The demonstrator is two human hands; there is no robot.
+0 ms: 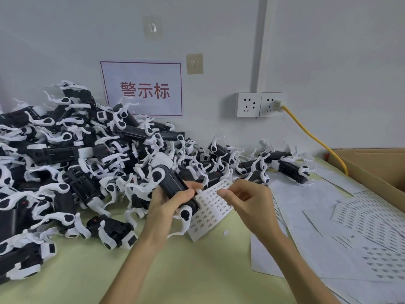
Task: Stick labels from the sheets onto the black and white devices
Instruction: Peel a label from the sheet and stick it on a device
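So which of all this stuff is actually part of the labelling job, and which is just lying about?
In the job: held device, gripped by the left hand; label sheet, pinched by the right hand; pile of devices; spare sheets.
Just lying about: wall sign; sockets; yellow cable; cardboard box; wall hooks.

You're at a factory-type labelling bench, not a home. What shows it: a big heap of identical black and white devices (65, 150) piled on a pale green table cover (197, 270), and label sheets (368, 220) spread at your right. There's an open cardboard box (372, 170), a red-bordered printed sign (142, 88) on the bare wall (328, 51), and twin sockets (259, 104) with a yellow cable (311, 132).
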